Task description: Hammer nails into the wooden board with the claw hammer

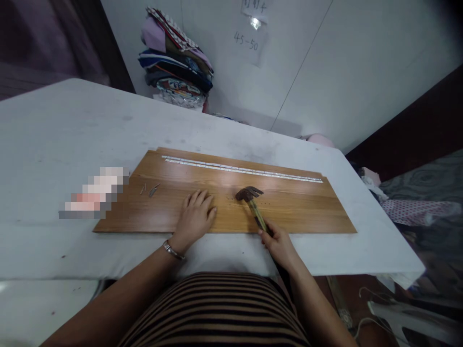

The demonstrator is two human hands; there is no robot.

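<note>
My right hand [278,243] is closed round the handle of a claw hammer [255,209]. The hammer's rusty head is over the middle of a brown wooden board [307,212], near a row of small dark dots; I cannot tell whether these are holes or nail heads. My left hand [196,214] lies flat on the board, left of the hammer, fingers stretched out and nothing in them. Farther left on the board are a few small nails [154,190]. Two pale strips with marks, like measuring tapes [235,168], run along the board's far side.
The board lies on a table with a white cover [224,255]. A blurred-out object [96,193] is beside the board's left end. Folded clothes [177,62] are stacked against the wall behind. Part of a white stool [405,318] shows at lower right.
</note>
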